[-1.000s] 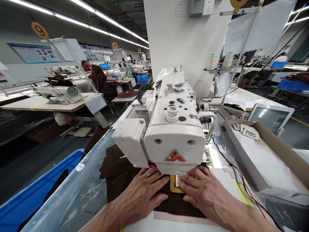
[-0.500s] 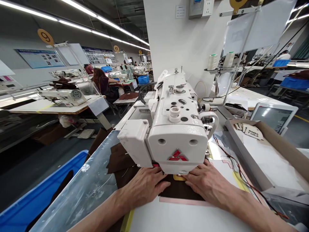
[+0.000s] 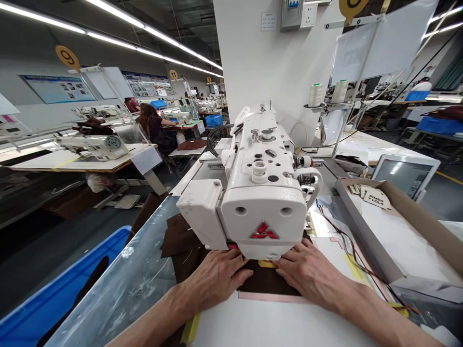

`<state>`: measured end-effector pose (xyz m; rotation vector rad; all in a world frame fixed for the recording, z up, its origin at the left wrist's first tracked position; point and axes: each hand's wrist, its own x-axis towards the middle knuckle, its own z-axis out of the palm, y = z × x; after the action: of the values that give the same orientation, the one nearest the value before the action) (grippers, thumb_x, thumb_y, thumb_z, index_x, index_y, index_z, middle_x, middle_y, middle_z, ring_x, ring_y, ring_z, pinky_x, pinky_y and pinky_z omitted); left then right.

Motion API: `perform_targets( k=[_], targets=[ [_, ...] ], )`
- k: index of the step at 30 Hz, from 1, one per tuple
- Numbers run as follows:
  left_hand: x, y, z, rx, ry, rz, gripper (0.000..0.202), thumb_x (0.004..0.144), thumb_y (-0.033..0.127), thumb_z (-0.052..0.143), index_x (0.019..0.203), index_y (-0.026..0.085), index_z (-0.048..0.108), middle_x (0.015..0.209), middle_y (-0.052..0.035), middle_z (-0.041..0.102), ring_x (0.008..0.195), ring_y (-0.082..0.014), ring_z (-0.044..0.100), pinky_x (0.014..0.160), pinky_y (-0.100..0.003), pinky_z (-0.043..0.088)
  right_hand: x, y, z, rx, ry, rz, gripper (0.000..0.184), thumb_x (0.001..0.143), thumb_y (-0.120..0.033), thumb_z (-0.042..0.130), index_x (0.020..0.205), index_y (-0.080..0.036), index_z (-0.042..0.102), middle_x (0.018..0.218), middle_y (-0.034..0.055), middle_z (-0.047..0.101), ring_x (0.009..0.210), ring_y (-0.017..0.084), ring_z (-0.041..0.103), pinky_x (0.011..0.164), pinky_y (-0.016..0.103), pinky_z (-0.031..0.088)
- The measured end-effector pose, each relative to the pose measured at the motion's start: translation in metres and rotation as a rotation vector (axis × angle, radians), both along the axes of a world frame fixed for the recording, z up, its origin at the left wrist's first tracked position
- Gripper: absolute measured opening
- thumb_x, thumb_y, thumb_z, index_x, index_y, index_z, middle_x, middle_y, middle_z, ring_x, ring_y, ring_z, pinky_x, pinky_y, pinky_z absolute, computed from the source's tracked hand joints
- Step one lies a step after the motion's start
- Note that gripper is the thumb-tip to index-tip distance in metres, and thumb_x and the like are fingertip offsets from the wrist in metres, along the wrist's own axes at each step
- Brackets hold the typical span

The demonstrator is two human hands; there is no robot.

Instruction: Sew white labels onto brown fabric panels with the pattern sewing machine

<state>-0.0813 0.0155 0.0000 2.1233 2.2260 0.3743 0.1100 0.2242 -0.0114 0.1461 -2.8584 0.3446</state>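
Observation:
A white sewing machine (image 3: pixel 260 193) stands in front of me. Under its head lies dark brown fabric (image 3: pixel 265 282) with a small yellow label (image 3: pixel 266 263) on it. My left hand (image 3: pixel 213 279) lies flat on the fabric left of the label, fingers spread. My right hand (image 3: pixel 311 272) presses flat on the fabric to the right of the label, its fingertips at the machine's foot. Neither hand grips anything. The needle area is hidden by the machine head.
A blue bin (image 3: pixel 54 299) stands at the lower left. At the right lies a cardboard box (image 3: pixel 408 231) holding tags, with a tablet screen (image 3: pixel 405 176) behind it. Thread cones (image 3: pixel 316 94) stand at the back. Other people sit at machines far left.
Both hands and the brown fabric slid further in under the machine head, so most of the yellow label is now covered by it. My view shifted slightly.

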Motion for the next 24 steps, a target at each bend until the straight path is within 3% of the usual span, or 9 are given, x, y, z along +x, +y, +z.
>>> perform_targets(
  k=[7, 10, 14, 17, 20, 24],
  targets=[
    [0.002, 0.001, 0.001, 0.011, 0.009, 0.002, 0.017, 0.108, 0.028, 0.054, 0.109, 0.022, 0.070, 0.097, -0.0035, 0.073, 0.090, -0.0230, 0.072, 0.080, -0.032, 0.052, 0.008, 0.006, 0.005, -0.010, 0.006, 0.005, 0.020, 0.107, -0.024, 0.052, 0.121, -0.023, 0.067, 0.121, 0.0061, 0.073, 0.111, 0.025, 0.061, 0.094, 0.042, 0.049],
    [0.001, -0.002, 0.000, 0.018, 0.013, -0.007, 0.021, 0.108, 0.028, 0.055, 0.122, 0.022, 0.069, 0.108, -0.0059, 0.075, 0.099, -0.0244, 0.073, 0.086, -0.034, 0.054, 0.019, 0.010, 0.003, -0.013, 0.047, -0.026, 0.027, 0.108, -0.024, 0.051, 0.130, -0.021, 0.065, 0.129, 0.0081, 0.072, 0.117, 0.026, 0.061, 0.099, 0.043, 0.051],
    [-0.011, -0.023, -0.007, 0.027, 0.076, -0.028, 0.038, 0.106, 0.030, 0.061, 0.143, 0.024, 0.061, 0.137, -0.0097, 0.068, 0.123, -0.0297, 0.066, 0.104, -0.042, 0.054, 0.027, 0.004, -0.003, 0.014, 0.063, -0.016, 0.032, 0.106, -0.024, 0.056, 0.137, -0.022, 0.064, 0.136, 0.0064, 0.070, 0.122, 0.027, 0.061, 0.104, 0.045, 0.052],
    [-0.021, -0.046, -0.008, 0.069, 0.144, -0.041, 0.045, 0.105, 0.031, 0.064, 0.148, 0.026, 0.057, 0.149, -0.0100, 0.060, 0.134, -0.0322, 0.059, 0.114, -0.050, 0.048, 0.024, -0.012, -0.008, 0.017, 0.048, 0.005, 0.034, 0.105, -0.024, 0.059, 0.138, -0.022, 0.064, 0.137, 0.0050, 0.070, 0.119, 0.028, 0.063, 0.102, 0.047, 0.052],
    [-0.018, -0.056, -0.002, 0.088, 0.145, -0.038, 0.043, 0.105, 0.026, 0.061, 0.147, 0.024, 0.058, 0.151, -0.0090, 0.059, 0.139, -0.0315, 0.054, 0.118, -0.051, 0.045, 0.017, -0.027, -0.011, -0.006, 0.066, 0.004, 0.033, 0.103, -0.027, 0.064, 0.135, -0.022, 0.065, 0.134, 0.0047, 0.072, 0.115, 0.029, 0.064, 0.100, 0.048, 0.053],
    [0.007, -0.036, 0.007, 0.094, 0.088, -0.079, 0.038, 0.105, 0.025, 0.061, 0.143, 0.021, 0.061, 0.138, -0.0076, 0.069, 0.129, -0.0285, 0.061, 0.117, -0.048, 0.047, 0.014, -0.033, -0.010, -0.026, 0.038, 0.012, 0.032, 0.102, -0.026, 0.064, 0.134, -0.022, 0.065, 0.136, 0.0037, 0.070, 0.114, 0.028, 0.064, 0.101, 0.046, 0.052]
  ],
)
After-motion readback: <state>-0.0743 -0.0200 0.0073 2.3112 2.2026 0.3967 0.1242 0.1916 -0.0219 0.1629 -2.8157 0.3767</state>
